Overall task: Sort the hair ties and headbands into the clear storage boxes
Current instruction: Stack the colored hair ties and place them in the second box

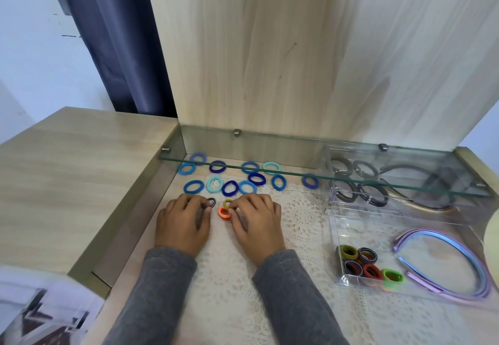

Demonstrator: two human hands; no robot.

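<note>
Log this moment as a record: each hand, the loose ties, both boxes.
left hand: pinches black hair tie
right hand: pinches olive hair tie; orange hair tie lies by its thumb
lace mat: blue hair ties scattered beyond the hands
near clear box: mixed-colour hair ties, purple headbands
far clear box: dark hair ties, dark headbands, under glass shelf

Glossy plastic box (351, 223) sits on lace mat (302, 215) (perhaps cotton).
</note>
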